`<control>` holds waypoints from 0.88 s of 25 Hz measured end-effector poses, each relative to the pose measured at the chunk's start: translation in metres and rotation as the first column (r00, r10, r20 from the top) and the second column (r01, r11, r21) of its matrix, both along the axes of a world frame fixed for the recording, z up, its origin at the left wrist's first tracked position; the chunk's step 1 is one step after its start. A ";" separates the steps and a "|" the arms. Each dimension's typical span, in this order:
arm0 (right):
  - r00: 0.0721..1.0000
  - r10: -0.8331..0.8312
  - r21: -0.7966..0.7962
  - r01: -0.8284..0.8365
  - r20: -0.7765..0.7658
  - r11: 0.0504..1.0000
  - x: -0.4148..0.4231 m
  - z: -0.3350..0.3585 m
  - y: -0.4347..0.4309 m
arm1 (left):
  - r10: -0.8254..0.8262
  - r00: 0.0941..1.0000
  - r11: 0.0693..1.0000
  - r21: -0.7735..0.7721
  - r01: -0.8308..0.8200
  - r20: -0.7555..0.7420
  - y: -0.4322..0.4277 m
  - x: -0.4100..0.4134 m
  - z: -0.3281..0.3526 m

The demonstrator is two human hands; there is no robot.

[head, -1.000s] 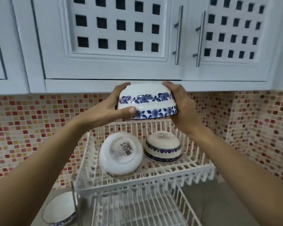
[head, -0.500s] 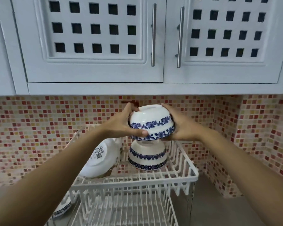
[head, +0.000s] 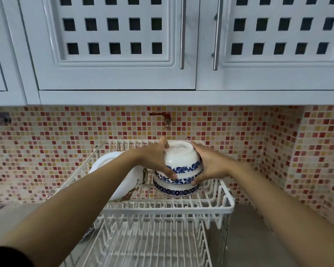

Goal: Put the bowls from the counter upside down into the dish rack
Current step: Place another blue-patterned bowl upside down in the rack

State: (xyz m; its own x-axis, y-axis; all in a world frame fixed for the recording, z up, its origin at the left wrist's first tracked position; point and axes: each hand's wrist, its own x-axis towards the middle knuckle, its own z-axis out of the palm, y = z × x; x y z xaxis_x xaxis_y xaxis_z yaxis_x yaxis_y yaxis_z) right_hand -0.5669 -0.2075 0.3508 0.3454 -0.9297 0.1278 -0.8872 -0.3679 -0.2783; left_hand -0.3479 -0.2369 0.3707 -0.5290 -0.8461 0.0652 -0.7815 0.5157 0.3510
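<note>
Surroundings: a white wire dish rack (head: pixel 228 207) with 2 tiers is sitting on a grey counter (head: pixel 258 237), backed by a red and yellow mosaic wall (head: pixel 46 143) and topped by white cabinets (head: pixel 114 45) with square cut-outs.
Obstacles: a plain white bowl (head: pixel 106 162) is leaning on its side in the upper tier, just left of the held one, partly hidden by the left forearm; a small tap (head: pixel 167 120) is jutting from the tiles above.
Held bowl: a white bowl with blue flower bands (head: pixel 181 162) is hanging in the upper tier's right part, directly over a second blue-banded bowl (head: pixel 174 189).
Contact: the 2 rims are overlapping; I cannot tell if they are touching.
Orientation: the held bowl is facing mouth down, foot ring up, axis tilting slightly back and left.
Left hand (head: pixel 152 160): fingers are wrapping the bowl's left side, thumb pressing the lower band.
Right hand (head: pixel 210 166): fingers are clasping the right side, thumb curling under the rim.
</note>
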 end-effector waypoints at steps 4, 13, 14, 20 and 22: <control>1.000 -0.021 -0.014 0.021 -0.017 1.000 0.004 -0.006 -0.001 | 0.021 0.997 0.999 0.033 -0.023 0.072 0.001 -0.007 -0.004; 0.982 -0.105 0.006 0.107 -0.159 0.994 0.013 -0.009 0.001 | 0.079 0.981 0.994 0.061 -0.091 0.178 0.004 -0.011 -0.010; 0.978 -0.110 0.008 0.113 -0.179 0.994 0.015 -0.007 0.003 | 0.084 0.978 0.993 0.063 -0.098 0.193 0.004 -0.011 -0.010; 0.953 -0.166 0.130 0.204 -0.253 0.970 0.021 0.011 0.010 | 0.054 0.968 0.998 0.000 -0.055 0.247 0.005 -0.002 0.004; 0.959 -0.169 0.056 0.186 -0.227 0.981 0.034 0.025 0.010 | 0.053 0.984 0.991 -0.131 -0.032 0.167 0.009 0.016 0.018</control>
State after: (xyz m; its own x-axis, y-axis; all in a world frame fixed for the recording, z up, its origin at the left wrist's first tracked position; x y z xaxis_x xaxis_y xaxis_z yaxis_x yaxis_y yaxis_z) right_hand -0.5330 -0.1976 0.3760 0.1857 -0.9826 -0.0064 -0.9787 -0.1844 -0.0903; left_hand -0.3314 -0.2282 0.3890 -0.5054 -0.8585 0.0864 -0.8463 0.5127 0.1447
